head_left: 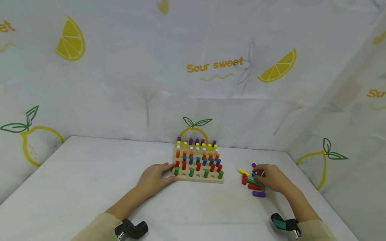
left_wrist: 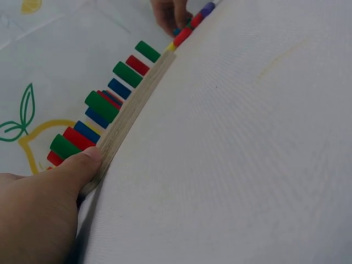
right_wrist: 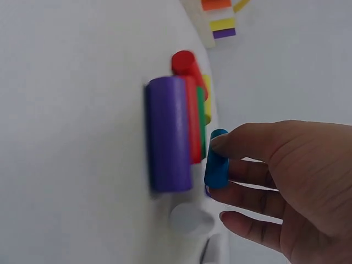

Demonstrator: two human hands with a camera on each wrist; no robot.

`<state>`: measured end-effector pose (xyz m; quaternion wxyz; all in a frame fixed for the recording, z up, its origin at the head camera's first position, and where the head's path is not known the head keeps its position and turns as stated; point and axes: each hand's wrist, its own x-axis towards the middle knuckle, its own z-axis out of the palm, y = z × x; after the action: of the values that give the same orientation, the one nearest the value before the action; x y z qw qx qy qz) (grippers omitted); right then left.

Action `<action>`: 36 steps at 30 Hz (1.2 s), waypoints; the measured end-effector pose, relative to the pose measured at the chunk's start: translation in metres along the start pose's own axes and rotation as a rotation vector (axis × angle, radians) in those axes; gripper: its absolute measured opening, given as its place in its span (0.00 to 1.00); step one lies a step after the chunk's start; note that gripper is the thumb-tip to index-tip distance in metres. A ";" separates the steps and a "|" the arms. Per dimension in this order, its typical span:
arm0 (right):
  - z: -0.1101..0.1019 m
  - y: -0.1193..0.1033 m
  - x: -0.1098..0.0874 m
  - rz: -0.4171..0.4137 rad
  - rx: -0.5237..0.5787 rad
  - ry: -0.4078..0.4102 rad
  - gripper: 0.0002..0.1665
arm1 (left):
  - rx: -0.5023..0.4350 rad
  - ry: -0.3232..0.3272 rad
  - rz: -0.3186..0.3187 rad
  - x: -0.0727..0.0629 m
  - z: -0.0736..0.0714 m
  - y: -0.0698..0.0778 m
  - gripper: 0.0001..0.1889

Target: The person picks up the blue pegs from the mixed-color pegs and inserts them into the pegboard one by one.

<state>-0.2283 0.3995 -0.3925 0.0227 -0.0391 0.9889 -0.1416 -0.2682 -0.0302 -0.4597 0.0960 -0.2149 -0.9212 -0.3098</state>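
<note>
A wooden pegboard [head_left: 199,179] holds rows of coloured pegs, from green at the front to purple at the back. Some holes in the green row are bare. My left hand [head_left: 153,179] grips the board's front left corner, its thumb [left_wrist: 88,159] against the front edge. Off to the right, my right hand [head_left: 275,179] pinches a blue peg [right_wrist: 216,165] between thumb and fingers, over a loose pile. A purple peg [right_wrist: 170,135], a red peg [head_left: 244,179], a green peg [head_left: 252,181] and a yellow peg [head_left: 243,172] lie there.
White pegs [right_wrist: 190,219] lie beside the purple one in the right wrist view. The white table [head_left: 99,167] ends at a hanging cloth [head_left: 120,83] printed with lemons, behind and to the right. Each wrist wears a dark strapped device [head_left: 131,229].
</note>
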 end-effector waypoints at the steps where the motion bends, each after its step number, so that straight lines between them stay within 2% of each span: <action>1: -0.001 -0.002 0.000 -0.009 0.002 0.008 0.13 | -0.001 -0.001 0.002 0.000 0.000 0.000 0.30; 8: -0.017 -0.022 0.007 -0.130 0.005 0.049 0.16 | -0.003 -0.003 -0.008 0.000 0.001 0.001 0.30; 19: -0.038 -0.067 0.024 -0.174 0.050 0.049 0.14 | -0.006 -0.005 -0.018 -0.001 0.001 0.000 0.30; 25: -0.040 -0.087 0.030 -0.182 0.098 0.071 0.14 | -0.015 -0.023 -0.039 -0.003 0.005 -0.003 0.30; 36: -0.034 -0.130 0.042 -0.240 0.181 0.124 0.14 | -0.011 0.006 -0.012 -0.001 0.003 -0.001 0.30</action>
<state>-0.2627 0.2812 -0.3250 -0.0519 -0.1458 0.9598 -0.2339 -0.2679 -0.0297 -0.4630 0.0959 -0.2089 -0.9205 -0.3159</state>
